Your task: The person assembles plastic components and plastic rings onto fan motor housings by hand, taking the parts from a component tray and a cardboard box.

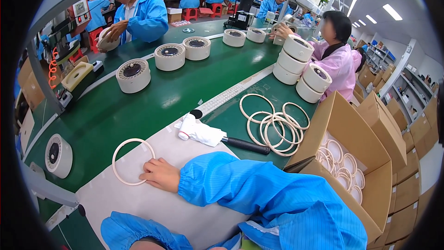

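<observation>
My right hand (160, 174) reaches in from the right in a blue sleeve, its fingers closed on the right side of a thin cream ring (115, 161). That ring overlaps the edge between the pale work mat (171, 203) and the green surface. My left sleeve (134, 229) shows at the lower edge, but the left hand itself is out of sight. Beyond my right forearm lies a mallet (247, 145) with a black handle and a white-wrapped head. Several more cream rings (266, 132) lie overlapping on the green table to the right.
A cardboard box (347, 115) with many cream rings stands at the right. White round housings (133, 76) sit along the green conveyor (175, 95), with more stacked (289, 67) farther right. A person in blue (147, 14) and a person in pink (337, 60) work across from me.
</observation>
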A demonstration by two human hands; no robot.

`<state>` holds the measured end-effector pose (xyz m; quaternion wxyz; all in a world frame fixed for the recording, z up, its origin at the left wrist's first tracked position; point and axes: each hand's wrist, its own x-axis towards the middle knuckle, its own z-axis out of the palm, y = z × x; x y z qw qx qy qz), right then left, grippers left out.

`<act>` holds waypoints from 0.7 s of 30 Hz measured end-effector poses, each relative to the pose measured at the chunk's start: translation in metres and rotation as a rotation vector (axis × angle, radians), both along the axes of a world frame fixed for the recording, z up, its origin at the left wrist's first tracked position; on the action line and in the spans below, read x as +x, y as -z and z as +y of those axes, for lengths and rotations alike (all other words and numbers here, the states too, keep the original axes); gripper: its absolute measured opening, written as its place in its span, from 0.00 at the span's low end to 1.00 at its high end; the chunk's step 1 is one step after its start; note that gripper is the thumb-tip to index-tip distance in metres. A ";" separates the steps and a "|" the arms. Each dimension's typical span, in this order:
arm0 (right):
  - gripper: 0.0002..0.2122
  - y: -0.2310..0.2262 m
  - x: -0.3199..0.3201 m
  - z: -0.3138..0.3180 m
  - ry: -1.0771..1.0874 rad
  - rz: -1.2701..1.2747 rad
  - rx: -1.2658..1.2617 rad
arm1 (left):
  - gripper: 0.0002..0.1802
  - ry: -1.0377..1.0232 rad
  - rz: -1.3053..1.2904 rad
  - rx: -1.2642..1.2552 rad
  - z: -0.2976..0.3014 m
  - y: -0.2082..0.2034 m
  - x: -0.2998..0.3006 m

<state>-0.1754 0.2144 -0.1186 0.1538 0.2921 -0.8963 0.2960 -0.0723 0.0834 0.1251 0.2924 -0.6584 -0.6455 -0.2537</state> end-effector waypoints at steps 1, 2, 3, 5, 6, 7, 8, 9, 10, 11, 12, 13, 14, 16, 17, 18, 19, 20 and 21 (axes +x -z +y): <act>0.10 0.000 0.000 0.000 0.003 -0.003 0.002 | 0.10 -0.003 0.000 -0.005 0.000 0.000 0.000; 0.10 0.000 0.000 0.000 0.003 -0.004 0.002 | 0.10 -0.006 -0.001 -0.012 -0.001 0.000 0.001; 0.10 0.000 0.000 0.000 -0.002 0.009 0.001 | 0.10 -0.010 -0.002 -0.018 -0.001 0.000 0.001; 0.10 -0.001 -0.001 0.000 -0.012 0.033 -0.003 | 0.10 -0.012 -0.005 -0.023 -0.001 -0.001 0.002; 0.10 -0.001 -0.001 0.000 -0.013 0.031 -0.005 | 0.10 -0.014 -0.007 -0.027 -0.002 -0.001 0.002; 0.10 -0.001 -0.001 0.001 -0.008 0.022 -0.002 | 0.10 -0.016 -0.009 -0.032 -0.002 -0.001 0.003; 0.10 -0.001 -0.001 0.002 -0.004 0.014 0.001 | 0.10 -0.018 -0.010 -0.034 -0.002 -0.002 0.003; 0.10 -0.001 -0.001 0.002 0.000 0.006 0.005 | 0.11 -0.026 -0.015 -0.034 -0.001 -0.002 0.004; 0.10 -0.001 -0.001 0.002 -0.001 0.005 0.003 | 0.11 -0.034 -0.020 -0.035 -0.001 -0.003 0.004; 0.10 -0.001 -0.001 0.002 -0.004 0.015 0.002 | 0.11 -0.041 -0.024 -0.036 0.000 -0.003 0.004; 0.10 -0.001 -0.001 0.001 -0.006 0.025 0.000 | 0.11 -0.042 -0.025 -0.037 -0.001 -0.003 0.004; 0.10 -0.001 -0.001 0.001 -0.008 0.035 -0.001 | 0.11 -0.039 -0.018 -0.041 -0.002 -0.001 0.003; 0.10 -0.001 -0.001 0.001 -0.009 0.034 -0.003 | 0.11 -0.036 -0.011 -0.045 -0.003 0.000 0.002; 0.10 -0.001 -0.001 0.002 -0.012 0.022 0.003 | 0.11 -0.034 -0.003 -0.050 -0.004 0.002 0.003; 0.10 -0.002 -0.001 0.002 -0.013 0.017 0.006 | 0.11 -0.040 -0.011 -0.035 -0.004 0.002 0.004; 0.10 -0.002 -0.001 0.002 -0.016 0.018 0.006 | 0.11 -0.048 -0.017 -0.020 -0.003 0.003 0.005; 0.10 -0.001 0.000 0.002 -0.015 0.011 0.007 | 0.11 -0.056 -0.024 -0.004 -0.004 0.004 0.005; 0.10 -0.001 0.000 0.002 -0.013 0.003 0.009 | 0.11 -0.059 -0.022 -0.004 -0.004 0.005 0.004; 0.10 -0.001 0.000 0.002 -0.012 -0.004 0.011 | 0.11 -0.051 -0.015 0.014 -0.004 0.006 0.003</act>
